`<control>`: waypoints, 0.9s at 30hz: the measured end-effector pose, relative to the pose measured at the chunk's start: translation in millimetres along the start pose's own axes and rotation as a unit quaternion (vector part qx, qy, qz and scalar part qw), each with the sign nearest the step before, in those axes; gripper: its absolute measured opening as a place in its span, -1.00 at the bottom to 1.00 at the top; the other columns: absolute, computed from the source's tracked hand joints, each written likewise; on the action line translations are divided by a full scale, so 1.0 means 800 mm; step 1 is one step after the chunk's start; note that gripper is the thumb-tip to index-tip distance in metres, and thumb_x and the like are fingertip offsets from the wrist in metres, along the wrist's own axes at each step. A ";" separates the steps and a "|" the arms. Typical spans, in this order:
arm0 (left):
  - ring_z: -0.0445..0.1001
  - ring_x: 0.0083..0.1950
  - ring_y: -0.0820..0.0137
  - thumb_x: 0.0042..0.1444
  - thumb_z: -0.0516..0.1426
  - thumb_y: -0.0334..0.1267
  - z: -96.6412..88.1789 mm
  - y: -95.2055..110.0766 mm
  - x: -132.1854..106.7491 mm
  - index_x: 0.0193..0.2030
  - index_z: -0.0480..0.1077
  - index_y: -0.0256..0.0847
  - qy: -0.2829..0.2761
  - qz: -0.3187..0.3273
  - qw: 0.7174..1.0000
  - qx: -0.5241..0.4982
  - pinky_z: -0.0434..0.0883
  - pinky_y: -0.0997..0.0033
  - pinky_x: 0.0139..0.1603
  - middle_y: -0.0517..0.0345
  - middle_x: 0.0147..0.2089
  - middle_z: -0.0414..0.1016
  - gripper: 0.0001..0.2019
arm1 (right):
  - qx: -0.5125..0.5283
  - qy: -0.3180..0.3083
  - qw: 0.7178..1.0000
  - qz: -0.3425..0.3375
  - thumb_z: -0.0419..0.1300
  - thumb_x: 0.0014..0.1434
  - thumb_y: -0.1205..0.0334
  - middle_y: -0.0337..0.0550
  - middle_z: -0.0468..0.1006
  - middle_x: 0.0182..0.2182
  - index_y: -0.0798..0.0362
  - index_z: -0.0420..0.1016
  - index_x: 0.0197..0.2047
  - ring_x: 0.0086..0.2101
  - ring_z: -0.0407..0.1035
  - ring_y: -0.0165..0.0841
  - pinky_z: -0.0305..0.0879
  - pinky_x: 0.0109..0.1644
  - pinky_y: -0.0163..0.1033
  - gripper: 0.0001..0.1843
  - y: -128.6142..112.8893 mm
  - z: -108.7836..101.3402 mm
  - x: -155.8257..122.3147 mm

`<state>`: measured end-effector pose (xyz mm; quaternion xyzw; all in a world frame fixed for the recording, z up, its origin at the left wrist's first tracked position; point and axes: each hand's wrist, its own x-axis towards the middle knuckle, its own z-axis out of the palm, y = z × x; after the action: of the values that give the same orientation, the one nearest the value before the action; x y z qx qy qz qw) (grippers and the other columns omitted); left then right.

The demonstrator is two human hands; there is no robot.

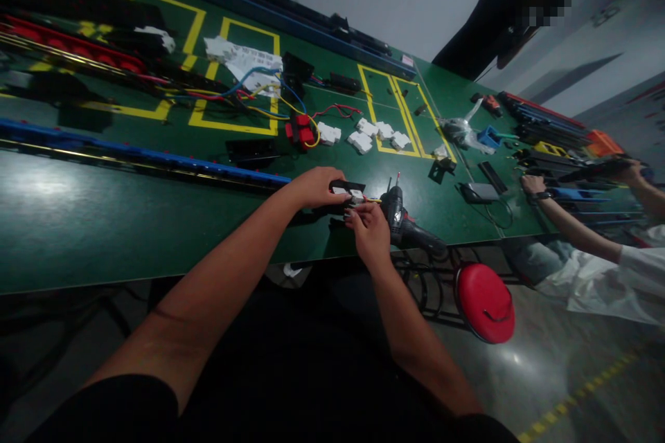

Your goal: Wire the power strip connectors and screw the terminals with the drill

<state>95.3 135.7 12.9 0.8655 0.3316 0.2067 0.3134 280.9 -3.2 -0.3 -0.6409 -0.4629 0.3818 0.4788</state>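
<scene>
My left hand (321,187) is closed over the end of a long blue rail (156,165), its fingers and thumb around a small white connector (356,196) in a black end piece (349,186). Red and yellow wires (372,200) come out of the connector toward the right. Just below it, my right hand (373,230) has its thumb and fingers pinched together. What sits between those fingertips, if anything, is too small to tell. A black power drill (395,211) lies immediately right of my right hand, bit pointing away from me.
Several loose white connectors (360,142) lie beyond my hands, beside a red block (300,131) with coloured wires. A plastic bag (465,131) and grey box (479,192) are to the right. A co-worker's hand (534,185) rests farther right. Below stands a red stool (485,302).
</scene>
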 end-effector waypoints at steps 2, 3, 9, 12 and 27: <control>0.57 0.10 0.08 0.24 0.23 0.08 0.000 0.000 0.001 0.05 0.59 -0.17 -0.004 0.000 1.000 0.000 0.44 0.18 0.12 -0.08 0.04 0.64 -0.59 | -0.066 -0.019 0.996 -0.050 0.30 0.33 -0.01 -0.13 0.70 -0.15 -0.04 0.51 0.01 -0.15 0.65 -0.25 0.62 -0.01 -0.08 -0.71 -0.008 -0.010 -0.007; 0.57 0.11 0.08 0.24 0.23 0.09 0.000 0.000 0.001 0.05 0.59 -0.16 -0.007 -0.003 1.000 0.000 0.43 0.17 0.13 -0.08 0.05 0.64 -0.58 | -0.115 -0.026 0.990 -0.084 0.26 0.38 0.02 -0.11 0.71 -0.11 -0.03 0.56 0.05 -0.11 0.65 -0.24 0.60 0.06 -0.06 -0.72 -0.011 -0.013 -0.010; 0.58 0.10 0.09 0.24 0.23 0.13 0.001 -0.001 0.001 0.08 0.58 -0.14 -0.007 -0.021 1.000 0.003 0.44 0.17 0.11 -0.07 0.08 0.65 -0.55 | -0.368 -0.047 0.899 -0.234 0.03 0.52 0.22 0.01 0.67 0.08 0.02 0.56 0.33 0.08 0.52 -0.19 0.43 0.28 -0.03 -0.56 -0.020 -0.005 -0.026; 0.59 0.06 0.11 0.24 0.22 0.13 0.000 0.000 0.000 0.05 0.59 -0.15 -0.003 -0.018 1.000 0.004 0.44 0.19 0.06 -0.07 0.05 0.65 -0.56 | -0.452 -0.029 0.862 -0.229 0.01 0.54 0.21 0.02 0.65 0.07 0.04 0.43 0.46 0.03 0.46 -0.13 0.41 0.22 -0.02 -0.49 -0.018 -0.001 -0.030; 0.58 0.07 0.09 0.23 0.21 0.18 -0.002 -0.003 0.006 0.04 0.54 -0.16 -0.024 -0.018 0.999 0.032 0.43 0.21 0.04 -0.07 0.05 0.65 -0.53 | -0.584 -0.057 0.784 -0.205 0.06 0.51 0.09 0.24 0.53 0.12 0.24 0.15 0.58 0.10 0.29 0.04 0.30 0.20 0.16 -0.30 -0.028 0.024 -0.037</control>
<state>96.6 141.0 13.0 0.8737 0.3458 0.1699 0.2969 249.8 -24.0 17.9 -0.6649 -0.7443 -0.0326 0.0531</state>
